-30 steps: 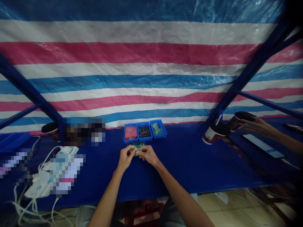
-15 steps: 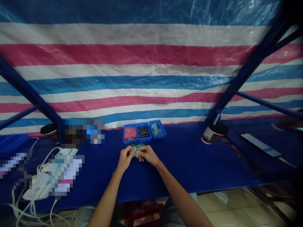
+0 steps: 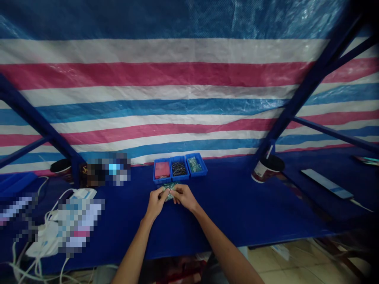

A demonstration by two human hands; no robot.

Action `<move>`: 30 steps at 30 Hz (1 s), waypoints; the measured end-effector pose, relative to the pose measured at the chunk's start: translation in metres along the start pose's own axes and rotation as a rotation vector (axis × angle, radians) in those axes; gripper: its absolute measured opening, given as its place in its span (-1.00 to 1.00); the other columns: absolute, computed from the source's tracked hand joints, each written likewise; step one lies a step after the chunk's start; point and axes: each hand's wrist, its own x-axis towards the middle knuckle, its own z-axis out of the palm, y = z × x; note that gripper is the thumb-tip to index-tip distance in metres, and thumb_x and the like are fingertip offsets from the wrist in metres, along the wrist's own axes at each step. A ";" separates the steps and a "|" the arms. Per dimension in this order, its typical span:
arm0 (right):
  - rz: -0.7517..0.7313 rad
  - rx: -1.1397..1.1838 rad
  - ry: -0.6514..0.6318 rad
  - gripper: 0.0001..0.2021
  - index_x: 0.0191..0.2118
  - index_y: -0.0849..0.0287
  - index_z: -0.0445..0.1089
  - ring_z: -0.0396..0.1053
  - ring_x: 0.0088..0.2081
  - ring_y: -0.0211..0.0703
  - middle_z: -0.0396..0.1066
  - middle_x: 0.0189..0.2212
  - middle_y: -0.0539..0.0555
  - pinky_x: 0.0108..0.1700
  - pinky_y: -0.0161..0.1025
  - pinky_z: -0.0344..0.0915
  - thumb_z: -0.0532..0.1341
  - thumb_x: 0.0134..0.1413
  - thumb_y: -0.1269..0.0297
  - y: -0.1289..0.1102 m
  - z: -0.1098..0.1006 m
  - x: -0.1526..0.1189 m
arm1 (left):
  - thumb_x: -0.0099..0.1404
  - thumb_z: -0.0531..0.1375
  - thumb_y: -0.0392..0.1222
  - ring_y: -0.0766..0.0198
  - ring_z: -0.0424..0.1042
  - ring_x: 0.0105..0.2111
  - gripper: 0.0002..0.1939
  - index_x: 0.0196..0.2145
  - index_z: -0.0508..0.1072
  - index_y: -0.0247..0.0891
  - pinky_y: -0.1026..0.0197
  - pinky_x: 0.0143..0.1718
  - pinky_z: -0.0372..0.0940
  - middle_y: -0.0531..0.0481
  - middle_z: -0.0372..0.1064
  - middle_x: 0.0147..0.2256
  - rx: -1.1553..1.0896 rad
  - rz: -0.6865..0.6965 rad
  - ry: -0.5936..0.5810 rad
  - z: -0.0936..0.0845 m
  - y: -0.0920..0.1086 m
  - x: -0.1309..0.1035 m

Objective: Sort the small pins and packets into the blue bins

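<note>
A green item (image 3: pixel 169 185) was pinched
It was held in left hand (image 3: pixel 155 202) and right hand (image 3: pixel 185 198), both closed; steadying seemed needed next.

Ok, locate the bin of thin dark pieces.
In the head view, the middle bin sits just left of centre, between the pink-filled bin and the green-filled bin, beyond the right hand.

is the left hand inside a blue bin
No, the left hand and right hand hold a green piece in front of the bins.
</note>
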 end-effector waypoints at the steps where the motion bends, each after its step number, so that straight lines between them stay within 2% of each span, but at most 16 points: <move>1: 0.006 -0.013 0.004 -0.62 -0.46 0.22 0.32 0.18 -0.71 -0.37 0.32 -0.69 -0.06 -0.62 -0.41 0.07 0.29 0.09 -0.03 -0.002 0.000 -0.001 | 0.32 0.16 0.11 0.39 0.13 -0.60 -0.57 -0.52 0.33 -0.29 0.33 -0.53 0.01 0.13 0.17 -0.63 -0.005 -0.001 0.011 0.000 0.001 0.000; 5: -0.011 -0.137 0.004 -0.66 -0.49 0.20 0.32 0.18 -0.69 -0.35 0.31 -0.70 -0.06 -0.58 -0.38 0.08 0.25 0.15 0.06 -0.012 -0.002 -0.008 | 0.34 0.16 0.07 0.38 0.16 -0.58 -0.63 -0.47 0.36 -0.28 0.33 -0.50 0.04 0.13 0.22 -0.59 -0.020 0.009 -0.005 0.000 0.005 -0.002; 8: -0.074 -0.315 0.029 -0.71 -0.49 0.19 0.36 0.26 -0.62 -0.30 0.33 -0.68 -0.05 -0.50 -0.36 0.14 0.23 0.19 0.15 -0.026 -0.019 -0.009 | 0.37 0.13 0.03 0.36 0.23 -0.58 -0.63 -0.48 0.37 -0.28 0.32 -0.47 0.09 0.09 0.29 -0.59 0.013 0.033 -0.035 0.000 0.007 -0.003; 11: -0.090 -0.427 0.098 -0.77 -0.41 0.18 0.43 0.28 -0.62 -0.25 0.35 -0.68 -0.05 -0.49 -0.34 0.15 0.21 0.19 0.17 -0.046 -0.056 0.005 | 0.38 0.12 0.02 0.36 0.23 -0.61 -0.64 -0.46 0.42 -0.27 0.32 -0.48 0.09 0.10 0.28 -0.63 0.054 0.046 -0.002 0.001 0.006 -0.003; 13: -0.096 -0.524 0.239 -0.78 -0.38 0.19 0.43 0.29 -0.62 -0.22 0.35 -0.68 -0.04 -0.47 -0.32 0.16 0.20 0.19 0.16 -0.059 -0.088 0.024 | 0.38 0.11 0.02 0.36 0.21 -0.63 -0.65 -0.44 0.44 -0.27 0.32 -0.50 0.08 0.12 0.24 -0.65 0.069 0.045 0.017 0.001 0.006 -0.003; 15: -0.070 -0.642 0.403 -0.82 -0.18 0.20 0.42 0.31 -0.60 -0.20 0.39 -0.62 -0.04 -0.46 -0.31 0.14 0.19 0.17 0.23 -0.069 -0.116 0.047 | 0.38 0.12 0.02 0.37 0.20 -0.63 -0.65 -0.45 0.42 -0.27 0.33 -0.51 0.06 0.14 0.20 -0.66 0.080 0.043 0.018 0.001 0.005 -0.003; 17: -0.034 -0.854 0.476 -0.68 0.04 0.21 0.33 0.35 -0.52 -0.15 0.41 -0.57 -0.03 -0.40 -0.30 0.11 0.20 0.16 0.31 -0.073 -0.137 0.068 | 0.37 0.13 0.02 0.38 0.18 -0.64 -0.65 -0.45 0.43 -0.27 0.33 -0.52 0.05 0.14 0.18 -0.67 0.081 0.034 0.026 0.001 0.006 -0.003; 18: 0.002 -0.974 0.494 -0.65 0.07 0.20 0.32 0.38 -0.46 -0.13 0.44 -0.54 -0.01 -0.37 -0.29 0.10 0.21 0.16 0.34 -0.072 -0.143 0.078 | 0.37 0.13 0.02 0.38 0.18 -0.63 -0.65 -0.44 0.43 -0.28 0.33 -0.52 0.05 0.14 0.17 -0.67 0.077 0.029 0.036 0.001 0.005 -0.003; 23: 0.137 -1.467 0.342 -0.74 0.03 0.18 0.32 0.42 -0.16 -0.03 0.52 -0.29 0.16 -0.12 -0.21 0.08 0.19 0.25 0.29 -0.052 -0.149 0.104 | 0.38 0.11 0.05 0.39 0.16 -0.63 -0.63 -0.41 0.46 -0.30 0.35 -0.53 0.06 0.15 0.14 -0.66 0.045 0.004 0.066 0.001 0.004 -0.002; 27: 0.145 -1.567 0.291 -0.75 0.00 0.24 0.35 0.33 -0.02 0.07 0.49 -0.20 0.26 0.01 -0.12 0.02 0.21 0.24 0.29 -0.039 -0.143 0.106 | 0.37 0.11 0.05 0.39 0.17 -0.63 -0.62 -0.40 0.47 -0.31 0.36 -0.53 0.06 0.14 0.15 -0.66 0.041 -0.012 0.066 0.001 0.003 -0.001; 30: 0.089 -1.630 0.290 -0.74 0.00 0.27 0.36 0.21 0.09 0.14 0.40 -0.04 0.33 0.08 -0.07 -0.01 0.22 0.22 0.33 -0.039 -0.140 0.104 | 0.38 0.11 0.04 0.39 0.20 -0.63 -0.63 -0.39 0.47 -0.31 0.36 -0.53 0.08 0.14 0.16 -0.67 0.032 -0.021 0.061 0.001 0.002 -0.001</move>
